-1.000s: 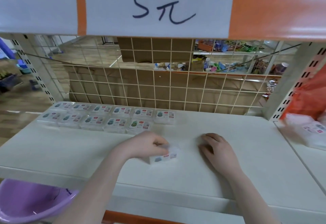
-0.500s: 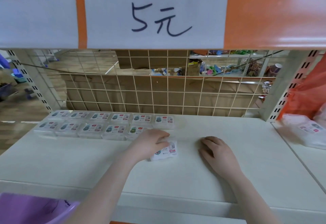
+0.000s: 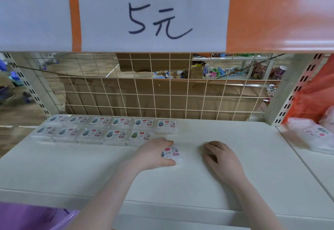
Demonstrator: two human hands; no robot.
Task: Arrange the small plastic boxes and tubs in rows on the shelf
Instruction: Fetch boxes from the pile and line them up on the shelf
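On the white shelf (image 3: pixel 235 184), my left hand (image 3: pixel 155 153) grips a small clear plastic box (image 3: pixel 172 154) with a printed label, label up, just in front of the rows. Two rows of the same clear boxes (image 3: pixel 101 130) lie side by side at the back left of the shelf, several in each row. The back row's right-most box (image 3: pixel 166 125) stands beyond the end of the front row (image 3: pixel 140 136). My right hand (image 3: pixel 220 157) rests on the bare shelf to the right, fingers loosely curled, holding nothing.
A wire grid (image 3: pixel 162 94) closes the shelf's back. A price sign (image 3: pixel 153 20) hangs on the orange beam above. More clear boxes (image 3: pixel 314 135) and an orange bag (image 3: pixel 318 94) lie on the neighbouring shelf at right. A purple tub (image 3: pixel 32 217) sits below at left.
My left hand has slid the box forward towards the rows and turned its label up. The camera has tilted up slightly. My right hand has stayed in place.
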